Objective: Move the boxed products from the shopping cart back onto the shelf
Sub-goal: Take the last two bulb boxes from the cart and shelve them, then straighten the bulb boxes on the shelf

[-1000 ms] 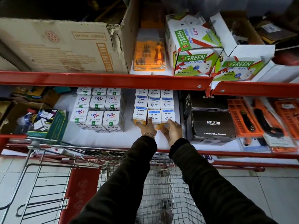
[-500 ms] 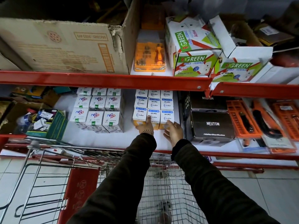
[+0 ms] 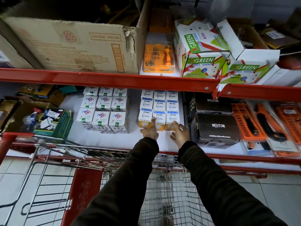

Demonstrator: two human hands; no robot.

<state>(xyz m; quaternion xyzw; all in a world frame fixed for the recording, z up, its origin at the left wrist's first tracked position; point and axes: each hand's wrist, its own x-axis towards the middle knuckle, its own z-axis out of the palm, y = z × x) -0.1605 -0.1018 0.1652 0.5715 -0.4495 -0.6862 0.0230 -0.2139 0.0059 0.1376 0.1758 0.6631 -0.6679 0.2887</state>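
Note:
Small white, blue and orange bulb boxes (image 3: 159,108) stand in a tight three-wide block on the white shelf (image 3: 114,141), between red shelf rails. My left hand (image 3: 149,130) rests against the front row with its forefinger stretched up onto the middle box (image 3: 158,119). My right hand (image 3: 180,133) hovers with fingers spread just in front of the front right box (image 3: 173,119), its fingertips near the box's lower edge. Neither hand holds a box. Below my arms is the wire shopping cart (image 3: 162,185); its basket shows no boxes where I can see.
A second block of white boxes (image 3: 104,110) stands to the left. Black cartons (image 3: 216,126) sit right of the bulb boxes, orange tool packs (image 3: 260,126) beyond. The upper shelf carries a big cardboard box (image 3: 73,46), an orange case (image 3: 158,57) and green-white boxes (image 3: 200,51).
Both hands have eased back from the front row of bulb boxes. The right hand has opened and drawn slightly away, while the left now touches with only a forefinger.

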